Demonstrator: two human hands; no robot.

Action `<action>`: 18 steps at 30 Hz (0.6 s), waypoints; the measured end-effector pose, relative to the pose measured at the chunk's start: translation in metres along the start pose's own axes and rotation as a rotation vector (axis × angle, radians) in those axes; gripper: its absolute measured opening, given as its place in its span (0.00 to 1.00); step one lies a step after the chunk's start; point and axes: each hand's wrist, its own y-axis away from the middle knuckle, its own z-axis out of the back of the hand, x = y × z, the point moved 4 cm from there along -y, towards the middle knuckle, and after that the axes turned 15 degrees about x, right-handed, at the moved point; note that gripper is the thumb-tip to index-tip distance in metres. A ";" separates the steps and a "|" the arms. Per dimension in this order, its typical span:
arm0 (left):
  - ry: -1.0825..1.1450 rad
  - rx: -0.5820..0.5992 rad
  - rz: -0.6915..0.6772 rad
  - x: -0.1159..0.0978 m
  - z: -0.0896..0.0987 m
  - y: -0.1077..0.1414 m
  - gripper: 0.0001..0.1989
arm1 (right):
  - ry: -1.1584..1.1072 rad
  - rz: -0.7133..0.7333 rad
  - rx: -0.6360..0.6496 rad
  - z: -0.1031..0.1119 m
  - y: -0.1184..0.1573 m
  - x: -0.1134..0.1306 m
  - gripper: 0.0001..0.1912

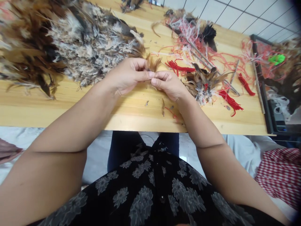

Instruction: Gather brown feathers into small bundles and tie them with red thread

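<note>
My left hand (133,74) and my right hand (168,83) meet above the wooden table, thumbs and fingertips pinched close together. Between them, brown feathers (154,63) stick up from the left hand's grip; their lower ends are hidden by the fingers. The right fingertips touch the base of these feathers, and I cannot make out what exactly they pinch. Just right of my right hand lies a bundle of dark and brown feathers (203,82) tied with red. A large heap of grey-white feathers (94,44) spreads behind my left hand.
Brown feathers (30,47) pile up at the far left. Red thread tassels (230,102), thin sticks (207,62) and tangled pink string (185,29) lie on the right of the table (70,110). A black-edged tray (261,84) with feathers and green string (277,59) stands at the right end.
</note>
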 end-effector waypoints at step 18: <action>-0.101 -0.150 -0.034 0.005 -0.006 0.002 0.13 | -0.259 -0.032 -0.228 0.004 -0.002 0.002 0.21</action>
